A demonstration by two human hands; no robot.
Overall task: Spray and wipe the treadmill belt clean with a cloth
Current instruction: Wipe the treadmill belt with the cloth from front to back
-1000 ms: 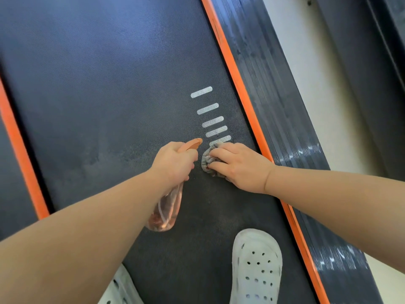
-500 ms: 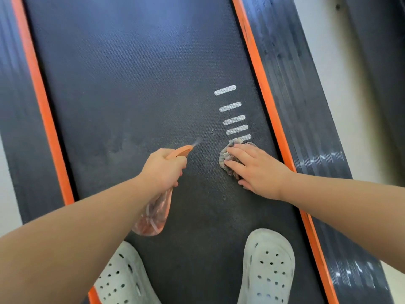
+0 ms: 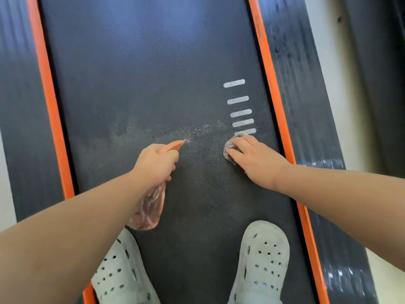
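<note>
Down on the treadmill belt [image 3: 153,62], between the two orange edge strips [image 3: 275,99], a person bends over their own white perforated shoes [image 3: 263,260] with both arms stretched forward. Their left hand [image 3: 154,164] is wrapped round the neck of a pinkish spray bottle [image 3: 149,207]. Its orange nozzle is aimed ahead and a little to the right, and a small puff of mist shows at the tip. A pale damp band [image 3: 153,130] lies across the belt just beyond it. Their right hand [image 3: 256,160] grips a bunched grey cloth [image 3: 230,148] and holds it down on the belt, right at the nearest of the white stripes [image 3: 237,99] and near the right-hand strip. I'd say this is the spraying step, with the wipe not yet begun. The next move, to my eye, calls for sweeping the cloth leftward through the wet band with firm, even pressure, while the bottle is kept clear of its path
</note>
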